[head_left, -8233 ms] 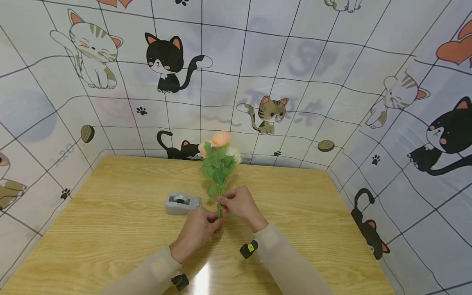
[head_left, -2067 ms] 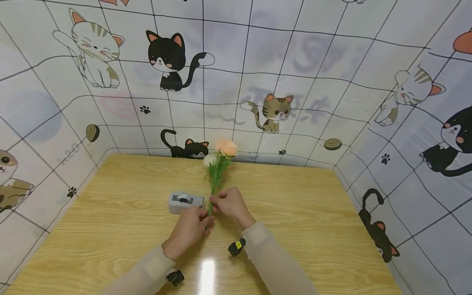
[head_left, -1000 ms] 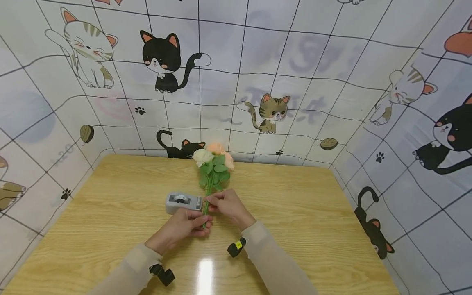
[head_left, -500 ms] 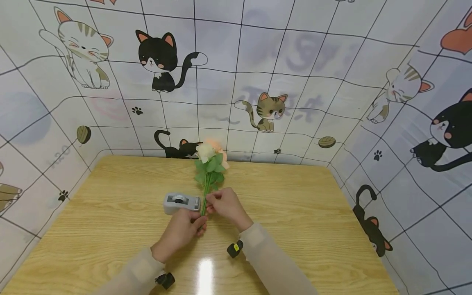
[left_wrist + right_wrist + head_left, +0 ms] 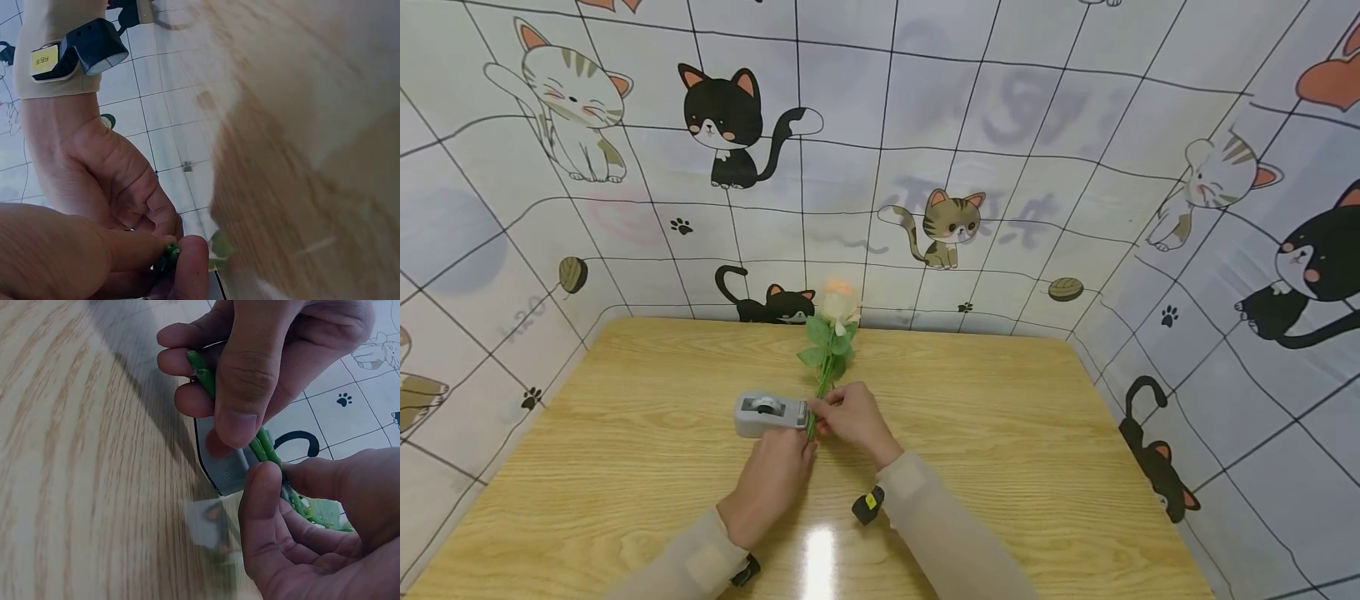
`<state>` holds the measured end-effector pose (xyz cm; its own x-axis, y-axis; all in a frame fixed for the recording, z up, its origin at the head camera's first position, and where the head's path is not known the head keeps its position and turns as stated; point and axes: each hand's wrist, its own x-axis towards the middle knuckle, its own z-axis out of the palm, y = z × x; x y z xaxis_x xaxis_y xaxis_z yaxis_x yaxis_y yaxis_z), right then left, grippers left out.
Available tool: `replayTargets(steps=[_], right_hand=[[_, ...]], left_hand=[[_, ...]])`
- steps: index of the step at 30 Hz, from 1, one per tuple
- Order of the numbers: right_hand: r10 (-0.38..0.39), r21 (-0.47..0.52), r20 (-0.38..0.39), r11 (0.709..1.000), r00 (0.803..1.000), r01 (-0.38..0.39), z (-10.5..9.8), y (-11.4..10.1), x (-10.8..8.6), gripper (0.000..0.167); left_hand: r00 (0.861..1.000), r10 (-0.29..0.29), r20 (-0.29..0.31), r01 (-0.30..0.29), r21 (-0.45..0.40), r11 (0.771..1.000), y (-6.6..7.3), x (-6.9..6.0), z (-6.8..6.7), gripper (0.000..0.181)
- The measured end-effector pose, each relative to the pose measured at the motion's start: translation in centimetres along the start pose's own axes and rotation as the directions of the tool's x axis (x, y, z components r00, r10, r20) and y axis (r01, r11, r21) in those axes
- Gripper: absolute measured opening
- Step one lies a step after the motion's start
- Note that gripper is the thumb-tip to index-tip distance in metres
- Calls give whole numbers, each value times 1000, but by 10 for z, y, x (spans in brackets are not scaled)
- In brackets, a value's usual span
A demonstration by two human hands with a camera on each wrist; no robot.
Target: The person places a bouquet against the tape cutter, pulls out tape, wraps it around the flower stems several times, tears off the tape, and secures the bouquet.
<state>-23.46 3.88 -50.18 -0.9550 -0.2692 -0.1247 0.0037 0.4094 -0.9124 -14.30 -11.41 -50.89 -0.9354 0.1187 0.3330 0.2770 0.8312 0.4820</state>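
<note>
A small bunch of roses, pale cream and peach with green leaves (image 5: 817, 332), leans away from me over the table. My right hand (image 5: 855, 418) pinches its green stems between thumb and fingers, below the leaves. Lower down, near the cut ends, my left hand (image 5: 767, 483) grips the same stems, its back facing up in the head view. The right wrist view shows the stems (image 5: 265, 447) running from the left thumb to the right fingertips. A grey tape dispenser (image 5: 770, 414) stands just beyond the left hand, beside the stems.
The wood-grain table (image 5: 1000, 433) reaches back to a wall sheet (image 5: 850, 125) printed with cats and grid lines, which also closes both sides. A black wrist camera (image 5: 868, 506) sits on the right sleeve.
Both hands have kept the stems while shifting slightly left. The bunch has turned, bringing the cream rose to the front. Over the last half second my left hand has rolled its back upward.
</note>
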Motion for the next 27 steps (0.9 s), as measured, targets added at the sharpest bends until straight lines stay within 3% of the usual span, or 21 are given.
replayTargets(steps=[3,5,7,8,9,10,13,14,16,19,27], right_hand=[[15,17,3,1000,1000,-15,1,1,2,27],[28,32,8,999,1000,-28,1,1,3,27],[36,48,15,998,999,-37,1,1,3,27],[40,56,22,998,999,-41,1,1,3,27],[42,58,29,997,999,-44,0,1,3,27],[42,62,36,997,998,-44,0,1,3,27],[49,76,57,996,997,-53,-1,1,3,27],[50,77,62,996,997,-55,-1,2,3,27],[54,74,66,996,996,-59,-1,2,4,27],[56,59,69,996,996,-60,-2,4,5,27],[9,-3,88,1000,996,-9,-2,5,6,30]], left_hand=[[1000,-18,18,18,-43,999,-2,1,-1,14],[995,-67,81,76,-116,990,-2,3,-6,12],[979,-113,170,148,-213,966,-5,5,-10,13],[965,-132,225,195,-283,939,-7,6,-12,14],[950,-140,280,238,-355,904,-9,7,-15,16],[928,-147,341,294,-433,852,-12,8,-16,19],[856,-154,494,457,-582,672,-22,9,-18,29],[837,-150,525,493,-609,621,-25,10,-18,31],[813,-150,562,539,-632,557,-28,11,-18,32],[803,-154,576,559,-637,531,-30,11,-18,32],[812,-138,567,544,-650,530,-29,11,-17,32]])
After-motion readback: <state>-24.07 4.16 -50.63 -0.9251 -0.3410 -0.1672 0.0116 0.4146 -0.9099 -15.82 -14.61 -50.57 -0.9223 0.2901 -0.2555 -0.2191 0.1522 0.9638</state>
